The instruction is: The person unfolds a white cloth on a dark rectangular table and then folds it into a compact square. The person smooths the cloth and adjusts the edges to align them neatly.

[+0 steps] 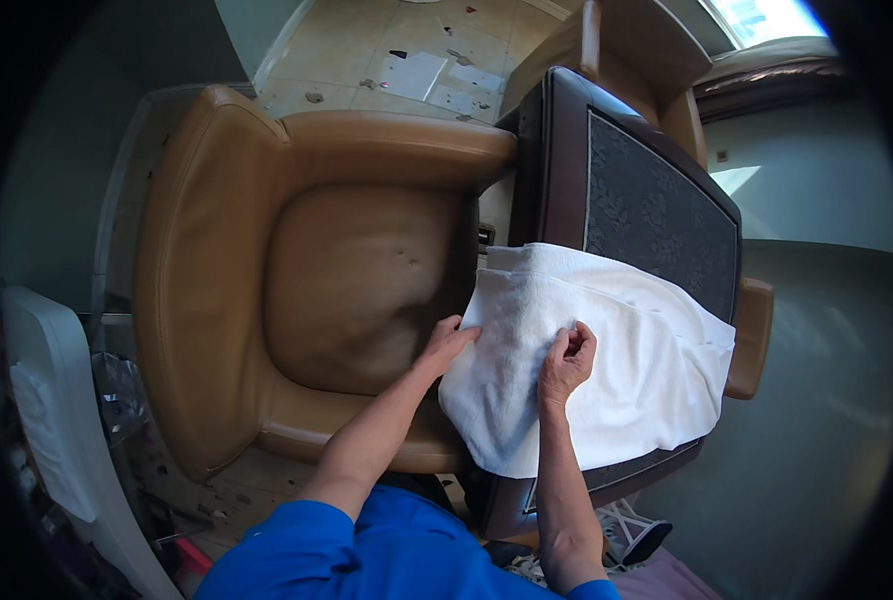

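A white towel [626,375] lies in loose layers over the near part of a dark table [660,195] with a patterned top. Its left side hangs past the table edge toward a tan leather armchair [371,285]. My left hand [446,346] grips that hanging edge, thumb on top of the cloth. Farther right, my right hand [566,364] is over the middle of the towel, its fingers curled and the thumb and forefinger pinched together at the cloth. What lies under the towel is hidden.
A second tan armchair [619,67] stands past the table's far side. At the left is a white padded board-like piece [52,405], with a clear plastic bag [120,394] beside it. A white-framed folding item [630,529] sits near my right elbow. Scraps litter the tiled floor [341,56].
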Demonstrator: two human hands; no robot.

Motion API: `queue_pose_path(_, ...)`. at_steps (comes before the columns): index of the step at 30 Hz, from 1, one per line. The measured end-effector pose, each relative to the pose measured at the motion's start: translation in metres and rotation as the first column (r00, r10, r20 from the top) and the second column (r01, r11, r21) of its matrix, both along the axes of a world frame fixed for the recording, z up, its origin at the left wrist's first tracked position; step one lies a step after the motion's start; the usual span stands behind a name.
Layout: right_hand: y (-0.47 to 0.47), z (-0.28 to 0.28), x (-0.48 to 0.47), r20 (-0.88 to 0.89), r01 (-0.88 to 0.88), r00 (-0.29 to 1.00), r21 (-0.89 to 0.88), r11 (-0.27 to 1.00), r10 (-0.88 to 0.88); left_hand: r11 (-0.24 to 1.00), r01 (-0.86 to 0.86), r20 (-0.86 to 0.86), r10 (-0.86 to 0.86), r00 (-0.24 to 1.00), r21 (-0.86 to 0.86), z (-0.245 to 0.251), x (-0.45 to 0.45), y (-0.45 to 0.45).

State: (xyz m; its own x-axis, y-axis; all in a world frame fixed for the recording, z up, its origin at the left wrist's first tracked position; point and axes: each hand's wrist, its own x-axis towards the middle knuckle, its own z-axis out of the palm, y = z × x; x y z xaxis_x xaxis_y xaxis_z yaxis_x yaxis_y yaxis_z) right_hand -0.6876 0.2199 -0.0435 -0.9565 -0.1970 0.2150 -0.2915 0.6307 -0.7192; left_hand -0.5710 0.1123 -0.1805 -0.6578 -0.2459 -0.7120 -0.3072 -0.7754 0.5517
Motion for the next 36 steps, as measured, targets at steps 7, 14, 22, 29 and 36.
queue_pose_path(7, 0.007, 0.010, -0.004, 0.170, -0.038, 0.983, -0.158, 0.987, 0.065, 0.982, 0.120, 0.087, -0.108, 0.990, -0.144, 0.003, 0.042, 0.024)
queue_pose_path(14, 0.073, 0.042, 0.046, 0.323, 0.137, 0.943, -0.152, 0.979, -0.082, 0.957, 0.289, 0.053, -0.288, 0.956, -0.018, 0.010, 0.109, 0.059)
queue_pose_path(22, 0.211, 0.025, 0.120, 0.430, 0.375, 0.811, 0.138, 0.917, -0.396, 0.966, 0.253, 0.004, -0.253, 0.967, 0.046, 0.022, 0.144, 0.063)
queue_pose_path(29, 0.189, 0.040, 0.115, 0.680, 0.589, 0.601, -0.024, 0.808, -0.419, 0.976, 0.069, -0.055, -0.082, 0.995, -0.207, 0.011, 0.159, 0.064)
queue_pose_path(36, 0.203, 0.030, 0.113, 0.719, 0.671, 0.629, -0.310, 0.674, -0.296, 0.880, -0.108, -0.090, 0.075, 0.993, -0.462, 0.029, 0.179, 0.075)
